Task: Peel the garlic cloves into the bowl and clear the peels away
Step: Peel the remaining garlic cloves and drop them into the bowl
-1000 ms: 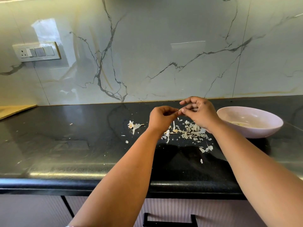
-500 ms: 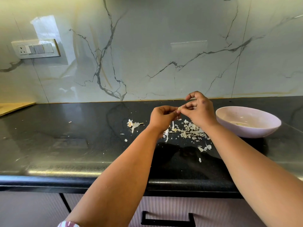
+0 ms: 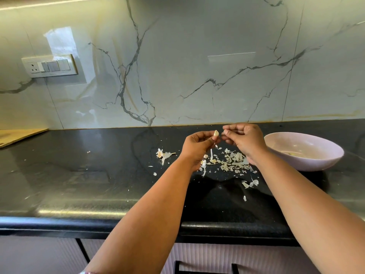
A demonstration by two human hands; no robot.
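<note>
Our hands have drawn apart: the left hand (image 3: 197, 144) now holds the clove (image 3: 216, 133) bare and in plain sight at its fingertips, while the right hand (image 3: 245, 139) has pulled a little to the right, toward the bowl (image 3: 324, 147), fingers curled.

A glossy marble-look backsplash (image 3: 197, 66) with dark grey veins rises behind a black stone countertop (image 3: 69, 175), and it reflects a bright patch of light. A switch and socket plate (image 3: 49, 65) is fixed to the wall at left. Pale ribbed cabinet fronts (image 3: 207, 258) with a black handle (image 3: 205, 268) sit below the counter edge.
</note>
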